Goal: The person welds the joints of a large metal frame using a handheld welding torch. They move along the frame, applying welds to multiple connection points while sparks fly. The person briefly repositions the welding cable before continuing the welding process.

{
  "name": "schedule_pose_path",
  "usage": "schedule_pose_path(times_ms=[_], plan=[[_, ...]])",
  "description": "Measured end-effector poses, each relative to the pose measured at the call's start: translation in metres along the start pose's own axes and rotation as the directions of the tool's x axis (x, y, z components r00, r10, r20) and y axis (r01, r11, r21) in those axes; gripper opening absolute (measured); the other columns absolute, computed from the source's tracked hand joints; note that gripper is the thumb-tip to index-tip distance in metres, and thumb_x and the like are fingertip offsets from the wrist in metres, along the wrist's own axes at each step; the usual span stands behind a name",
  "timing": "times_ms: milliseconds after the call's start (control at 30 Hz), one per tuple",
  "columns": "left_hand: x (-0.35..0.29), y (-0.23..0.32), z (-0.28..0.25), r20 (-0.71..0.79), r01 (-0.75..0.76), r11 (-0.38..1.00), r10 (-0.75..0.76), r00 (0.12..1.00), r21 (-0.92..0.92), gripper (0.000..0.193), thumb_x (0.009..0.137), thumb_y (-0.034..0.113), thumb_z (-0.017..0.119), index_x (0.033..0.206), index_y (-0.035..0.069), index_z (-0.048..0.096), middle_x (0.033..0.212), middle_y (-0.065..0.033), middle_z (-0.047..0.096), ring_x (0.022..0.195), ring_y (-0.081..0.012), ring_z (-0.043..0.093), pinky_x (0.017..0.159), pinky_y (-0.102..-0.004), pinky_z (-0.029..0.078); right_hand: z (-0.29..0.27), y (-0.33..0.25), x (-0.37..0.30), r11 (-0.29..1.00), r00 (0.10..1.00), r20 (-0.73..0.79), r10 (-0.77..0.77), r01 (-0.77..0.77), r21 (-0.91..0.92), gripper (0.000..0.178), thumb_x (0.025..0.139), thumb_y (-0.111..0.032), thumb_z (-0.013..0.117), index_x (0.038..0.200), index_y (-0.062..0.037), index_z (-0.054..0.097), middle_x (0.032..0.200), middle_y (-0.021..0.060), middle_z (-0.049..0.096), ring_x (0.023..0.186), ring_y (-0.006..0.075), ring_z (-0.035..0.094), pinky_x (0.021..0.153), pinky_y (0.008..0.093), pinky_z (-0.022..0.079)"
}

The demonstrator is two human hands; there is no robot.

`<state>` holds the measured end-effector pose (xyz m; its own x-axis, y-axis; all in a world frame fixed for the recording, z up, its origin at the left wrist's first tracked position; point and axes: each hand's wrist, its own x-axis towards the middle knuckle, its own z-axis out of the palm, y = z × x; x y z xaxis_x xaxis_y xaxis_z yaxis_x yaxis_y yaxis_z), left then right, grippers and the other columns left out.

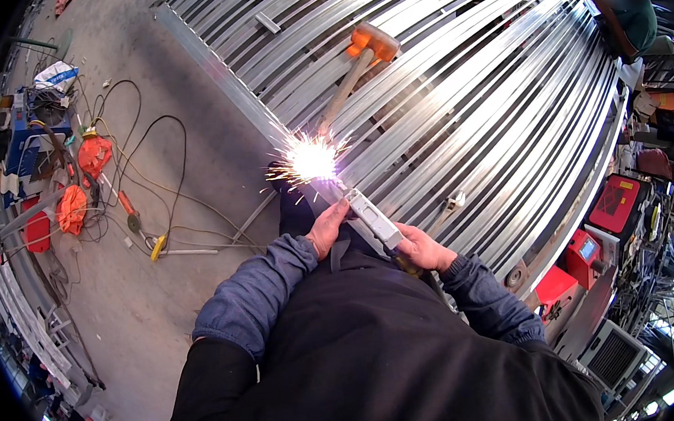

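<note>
I find the premises to be a metalworking workshop. Sparks [311, 160] burst just beyond the handheld tool [372, 219] I grip, at the edge of a broad array of metal bars [454, 75]. A wooden-handled hammer [348, 84] lies on the bars. I further note loose cables [184, 133] across the grey floor [152, 328] to my left, red machines [583, 259] to my right, and another person [639, 24] at the far side.

Glare and sparks [309, 159] hide the tip of the welding torch [374, 220] and the spot beneath it. Its casing covers some fingers of the right hand [425, 248]. The upper edge crops the slatted metal frame [449, 108]; a co-worker's [642, 26] head is blurred.
</note>
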<state>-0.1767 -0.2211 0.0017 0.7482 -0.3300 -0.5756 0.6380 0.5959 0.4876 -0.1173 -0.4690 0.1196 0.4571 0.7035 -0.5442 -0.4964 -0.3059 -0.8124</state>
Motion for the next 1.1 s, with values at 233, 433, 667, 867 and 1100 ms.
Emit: schedule_pose_path(times_ms=[233, 433, 667, 867, 1100], plan=[[0.001, -0.003, -0.004, 0.001, 0.002, 0.998, -0.002, 1.0, 0.058, 0.06, 0.109, 0.054, 0.044, 0.134, 0.002, 0.061, 0.122, -0.0045, 0.066, 0.112, -0.0145, 0.057, 0.104, -0.0325, 0.043, 0.001, -0.002, -0.001, 1.0, 1.0, 0.011, 0.007, -0.007, 0.009, 0.044, 0.109, -0.023, 0.053, 0.146, 0.0002, 0.052, 0.133, 0.0094, 0.064, 0.124, 0.0173, 0.056, 0.109, 0.0315, 0.042], [-0.002, 0.002, -0.001, 0.001, 0.015, 0.99, -0.016, 1.0, 0.138, 0.063, 0.109, 0.057, 0.042, 0.136, 0.003, 0.059, 0.123, -0.0036, 0.065, 0.113, -0.0135, 0.057, 0.105, -0.0321, 0.044, 0.001, -0.006, -0.003, 1.0, 1.0, 0.019, 0.015, -0.016, 0.014, 0.044, 0.109, -0.024, 0.053, 0.146, -0.0003, 0.052, 0.132, 0.0093, 0.064, 0.124, 0.017, 0.056, 0.109, 0.031, 0.042], [0.001, -0.004, 0.003, 0.004, 0.004, 0.999, -0.004, 1.0, 0.052, 0.06, 0.11, 0.054, 0.043, 0.133, 0.002, 0.063, 0.12, -0.0036, 0.065, 0.112, -0.014, 0.055, 0.107, -0.0321, 0.04, 0.001, 0.006, -0.002, 1.0, 1.0, 0.014, -0.012, 0.011, 0.028, 0.044, 0.108, -0.025, 0.054, 0.144, 0.0004, 0.053, 0.129, 0.0084, 0.065, 0.121, 0.016, 0.056, 0.108, 0.0305, 0.043], [0.004, -0.01, -0.009, 0.042, -0.004, 0.987, -0.003, 0.999, 0.162, 0.065, 0.107, 0.061, 0.04, 0.134, 0.005, 0.06, 0.124, -0.0034, 0.066, 0.115, -0.0149, 0.059, 0.108, -0.0331, 0.042, 0.001, 0.006, -0.004, 0.999, 1.0, 0.018, -0.01, 0.009, 0.044, 0.044, 0.109, -0.025, 0.054, 0.145, 0.0008, 0.053, 0.131, 0.0084, 0.064, 0.122, 0.0157, 0.056, 0.108, 0.0303, 0.043], [0.002, -0.007, -0.004, 0.045, -0.012, 0.991, 0.006, 0.999, 0.134, 0.064, 0.108, 0.061, 0.04, 0.133, 0.005, 0.06, 0.122, -0.0042, 0.066, 0.114, -0.0158, 0.059, 0.107, -0.0344, 0.043, 0.0, 0.009, -0.004, 0.999, 1.0, 0.001, -0.031, 0.031, 0.019, 0.045, 0.109, -0.026, 0.053, 0.145, 0.0005, 0.053, 0.131, 0.0085, 0.064, 0.122, 0.0159, 0.055, 0.108, 0.0305, 0.043]])
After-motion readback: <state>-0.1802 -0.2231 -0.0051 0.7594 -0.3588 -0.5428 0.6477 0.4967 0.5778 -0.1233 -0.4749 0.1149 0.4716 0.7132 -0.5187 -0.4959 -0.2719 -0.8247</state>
